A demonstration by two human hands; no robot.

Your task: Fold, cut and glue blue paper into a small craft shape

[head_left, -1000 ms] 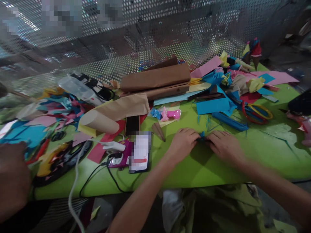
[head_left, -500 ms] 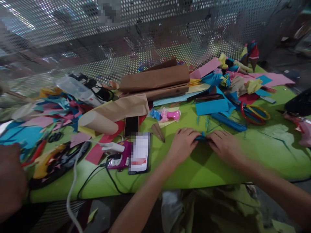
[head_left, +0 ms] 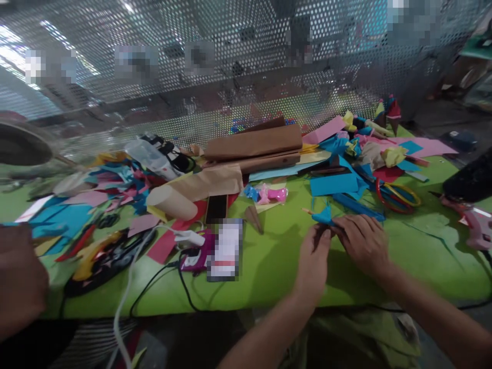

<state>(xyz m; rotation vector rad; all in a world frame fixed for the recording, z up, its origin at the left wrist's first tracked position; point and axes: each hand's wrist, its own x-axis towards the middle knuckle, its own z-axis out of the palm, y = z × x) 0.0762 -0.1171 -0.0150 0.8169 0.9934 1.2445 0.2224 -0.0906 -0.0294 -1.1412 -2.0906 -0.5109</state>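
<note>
A small piece of blue paper [head_left: 323, 215], twisted or folded, pokes up between my two hands, with a thin pale tip [head_left: 306, 210] pointing left. My left hand [head_left: 314, 251] is closed around its lower part from the near side. The fingers of my right hand [head_left: 361, 238] are pressed together and grip its right end, partly hiding it. A brown paper cone [head_left: 254, 219] lies on the green table [head_left: 277, 277] to the left. Just behind my right hand are a flat blue strip [head_left: 348, 201] and scissors with red and yellow handles [head_left: 400, 196].
A phone [head_left: 226, 251], power strip [head_left: 198, 253] and cables lie left of my hands. Brown paper rolls [head_left: 253, 143] and coloured scraps [head_left: 111, 179] line the back. A pink glue gun [head_left: 480, 225] rests at right. Another person's hand [head_left: 21, 277] is at far left.
My left hand has turned upright and shifted right, closer to my right hand. More of the blue paper shows above the fingers, with its pale tip now visible. The camera view has tilted up.
</note>
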